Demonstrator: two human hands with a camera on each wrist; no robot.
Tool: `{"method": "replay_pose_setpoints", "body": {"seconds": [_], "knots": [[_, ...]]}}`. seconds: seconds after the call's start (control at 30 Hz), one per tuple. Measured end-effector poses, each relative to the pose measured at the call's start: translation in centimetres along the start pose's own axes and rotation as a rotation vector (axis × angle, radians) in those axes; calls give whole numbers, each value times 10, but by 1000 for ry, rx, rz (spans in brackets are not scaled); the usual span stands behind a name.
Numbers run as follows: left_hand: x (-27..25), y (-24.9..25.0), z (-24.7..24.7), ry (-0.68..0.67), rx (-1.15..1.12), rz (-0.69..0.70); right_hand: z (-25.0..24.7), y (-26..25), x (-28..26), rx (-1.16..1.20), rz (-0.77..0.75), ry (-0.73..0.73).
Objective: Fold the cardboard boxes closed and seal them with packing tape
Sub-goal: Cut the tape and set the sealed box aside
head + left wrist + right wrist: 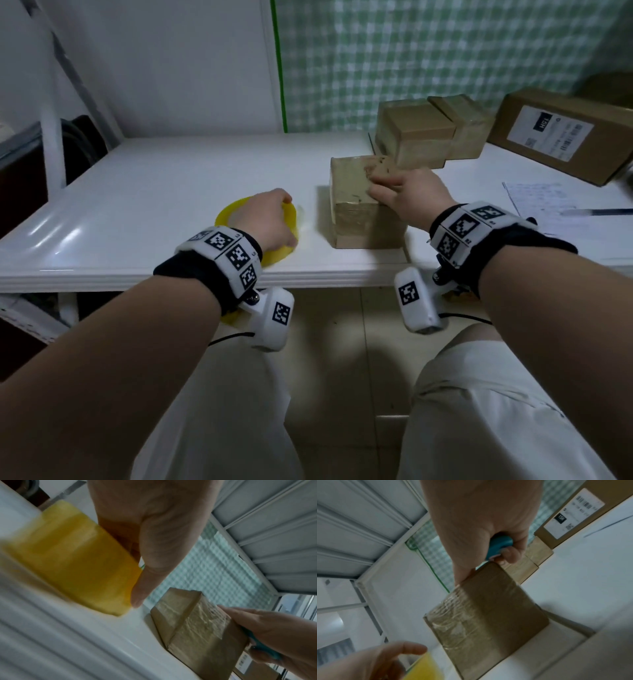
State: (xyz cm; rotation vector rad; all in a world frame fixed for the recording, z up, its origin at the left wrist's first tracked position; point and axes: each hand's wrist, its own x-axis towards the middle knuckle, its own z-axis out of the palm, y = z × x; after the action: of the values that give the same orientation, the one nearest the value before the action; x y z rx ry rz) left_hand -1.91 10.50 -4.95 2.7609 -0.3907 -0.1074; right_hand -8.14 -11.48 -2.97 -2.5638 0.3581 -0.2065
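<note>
Left hand [270,219] near table edge, fingers curled round the yellow tape roll [233,214]: thumb on the outer face, other fingers into the core as far as the left wrist view shows. Roll is glossy, translucent yellow, ring-shaped, lying close to flat on the white table [154,178]; blurred in the wrist view.

Right hand [407,195] just right of it, on the small cardboard box [356,202]. Index and thumb reach out over the box's top edge; the remaining fingers are curled round a teal plastic handle [500,543]. What tool it belongs to can't be told, only the rounded handle end shows.

Box: brown corrugated card, roughly cubic, flaps closed, standing on the table near the front edge, just beside the roll, not touching it. Top and left face wrapped in clear tape, wrinkled and shiny; right portion of the near face is bare matte card.

Behind it, two more taped boxes [421,133] side by side, same card, glossy film over them. Far right, a longer flat carton [565,133] with a white printed label, barcode on it. Paper sheet [534,202] with a pen [596,212] on the table to the right.

Back wall: smooth white panel left, green-white checked fabric right.
</note>
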Motion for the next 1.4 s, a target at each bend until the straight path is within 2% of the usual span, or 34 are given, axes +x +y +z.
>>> {"method": "replay_pose_setpoints", "body": {"seconds": [0.1,0.2,0.3,0.4,0.67,0.87,0.97,1.2,1.27,1.4], "knots": [[5,10,2,-27,72,3,1,5,1,102,-4,-28],[5,36,-6,69,-5,180,3,9,5,164,-13,-34],[9,62,-3,104,-72,333,7,14,8,279,-15,-28],[15,70,11,74,-63,350,9,18,8,341,-38,-21],[21,64,32,128,-95,421,22,26,15,472,-62,17],[19,61,38,152,-168,465,24,25,13,495,-56,35],[17,61,37,154,-106,470,22,24,11,473,-54,31],[1,73,21,83,90,429,6,29,6,316,-70,-29],[-8,77,15,58,126,460,2,34,5,323,-60,-41],[-15,66,8,-102,47,556,2,36,6,342,-53,-56]]}}
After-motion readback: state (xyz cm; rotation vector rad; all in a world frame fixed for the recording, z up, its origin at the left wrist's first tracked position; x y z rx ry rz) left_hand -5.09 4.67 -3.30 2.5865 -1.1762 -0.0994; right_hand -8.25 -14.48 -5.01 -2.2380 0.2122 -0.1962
